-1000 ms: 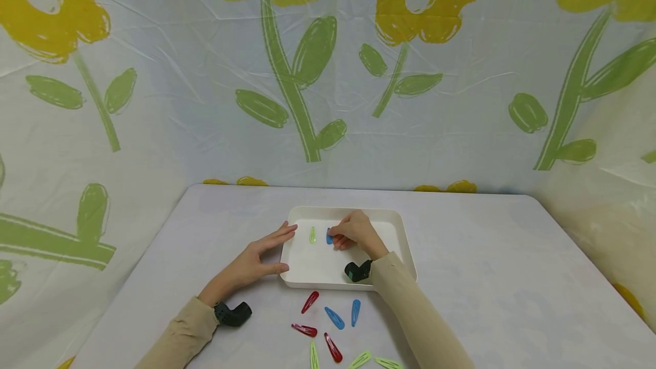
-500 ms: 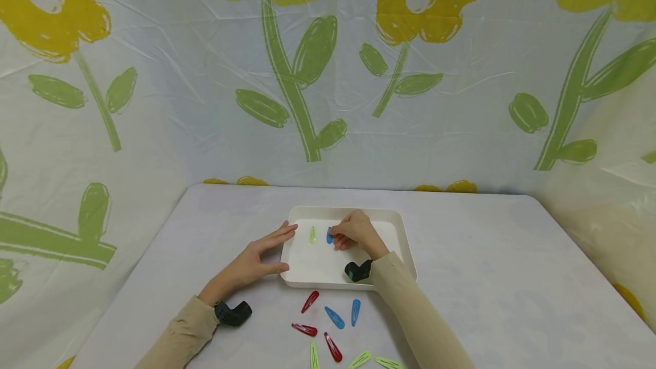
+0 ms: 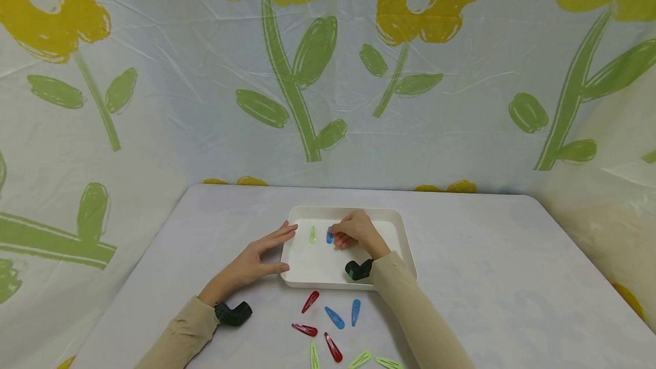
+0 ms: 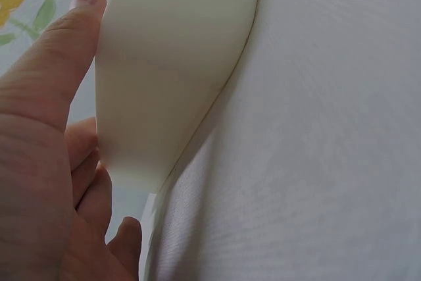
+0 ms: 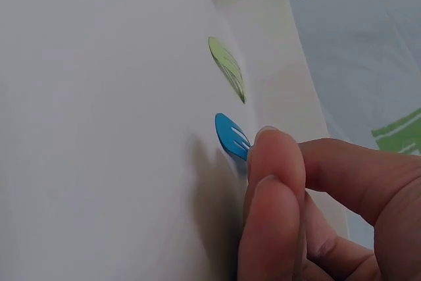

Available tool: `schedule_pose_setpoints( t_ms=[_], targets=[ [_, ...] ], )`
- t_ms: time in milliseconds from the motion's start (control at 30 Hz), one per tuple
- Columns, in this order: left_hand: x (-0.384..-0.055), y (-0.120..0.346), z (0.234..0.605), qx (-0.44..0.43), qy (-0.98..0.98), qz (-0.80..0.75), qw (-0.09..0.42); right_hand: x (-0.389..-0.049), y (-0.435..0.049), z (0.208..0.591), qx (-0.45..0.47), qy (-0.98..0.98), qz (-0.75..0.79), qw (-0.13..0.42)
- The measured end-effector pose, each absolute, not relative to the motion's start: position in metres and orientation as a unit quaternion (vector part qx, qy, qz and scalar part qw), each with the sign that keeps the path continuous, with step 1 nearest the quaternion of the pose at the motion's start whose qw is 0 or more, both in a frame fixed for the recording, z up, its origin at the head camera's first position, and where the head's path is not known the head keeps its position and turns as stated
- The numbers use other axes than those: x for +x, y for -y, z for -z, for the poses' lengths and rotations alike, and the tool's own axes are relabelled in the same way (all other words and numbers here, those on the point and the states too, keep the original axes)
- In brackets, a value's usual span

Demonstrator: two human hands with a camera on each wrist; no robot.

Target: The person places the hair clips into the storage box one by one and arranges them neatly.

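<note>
Inside a shallow white tray (image 3: 318, 269), my right hand (image 3: 357, 231) pinches a blue snap hair clip (image 3: 329, 237) between thumb and finger. The right wrist view shows the blue clip's wide end (image 5: 228, 133) poking out past the fingertips, low over the tray floor; its narrow end is hidden. Just left of it lies a light green snap hair clip (image 3: 313, 235), pointing the same way. My left hand (image 3: 250, 262) rests at the tray's left side with fingers spread; the left wrist view has the thumb (image 4: 72, 51) against the tray's outer wall (image 4: 171, 64).
In front of the tray, loose on the white table (image 3: 487, 278), lie several more hair clips: red ones (image 3: 333, 348), blue ones (image 3: 335, 318) and green ones (image 3: 360, 359). Behind the table hangs a flower-printed cloth (image 3: 205, 101). Each wrist wears a small black camera (image 3: 233, 313).
</note>
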State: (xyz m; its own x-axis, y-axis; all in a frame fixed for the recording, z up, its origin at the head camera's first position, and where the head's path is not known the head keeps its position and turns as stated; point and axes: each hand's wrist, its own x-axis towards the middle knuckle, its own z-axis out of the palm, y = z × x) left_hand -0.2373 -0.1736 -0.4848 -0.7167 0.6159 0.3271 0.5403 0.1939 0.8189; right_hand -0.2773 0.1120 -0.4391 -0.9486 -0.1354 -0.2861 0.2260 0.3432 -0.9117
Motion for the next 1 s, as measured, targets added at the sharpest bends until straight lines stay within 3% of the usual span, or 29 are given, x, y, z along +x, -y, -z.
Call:
schedule_pose_setpoints(
  t_ms=[1000],
  targets=[
    [-0.236,0.173,0.483,0.358,-0.781,-0.51,0.048,-0.256,-0.113,0.388,-0.026,-0.808,0.569,0.152]
  ],
)
